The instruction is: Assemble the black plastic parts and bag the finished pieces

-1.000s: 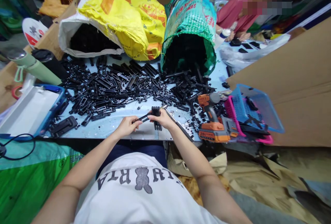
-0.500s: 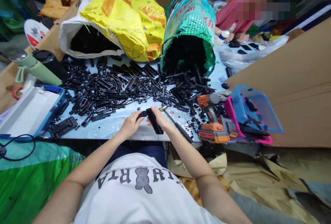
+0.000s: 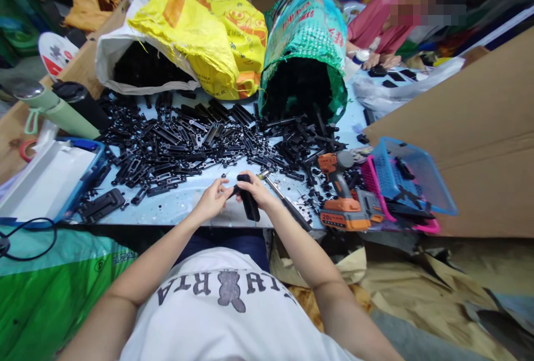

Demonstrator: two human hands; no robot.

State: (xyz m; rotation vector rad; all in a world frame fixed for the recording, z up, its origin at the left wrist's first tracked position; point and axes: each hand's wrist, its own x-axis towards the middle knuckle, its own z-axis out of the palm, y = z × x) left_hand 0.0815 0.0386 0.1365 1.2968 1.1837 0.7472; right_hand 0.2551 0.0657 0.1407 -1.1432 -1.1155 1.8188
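A long black part point(image 3: 250, 205) hangs slanted from my right hand point(image 3: 255, 187), whose fingers are closed round its upper end. Just left of it, my left hand point(image 3: 213, 199) pinches a smaller black piece point(image 3: 234, 189) that meets the long part. Both hands are over the front edge of the light blue table point(image 3: 187, 187). Beyond them spreads a heap of black parts point(image 3: 167, 144). A hammer point(image 3: 290, 202) lies to the right of my right hand, and an orange and grey cordless drill point(image 3: 344, 199) stands farther right.
Behind the heap lie a yellow sack point(image 3: 200, 38) and a green sack point(image 3: 306, 55), open towards me. Blue and pink baskets point(image 3: 411, 177) sit at right beside cardboard point(image 3: 467, 144). At left are a blue tray point(image 3: 94, 166) and a green bottle point(image 3: 62, 110). Another person point(image 3: 375, 33) works behind.
The long black part has turned slightly and shifted a little left in my right hand. The small piece has tilted, and my left fingers have moved along it.
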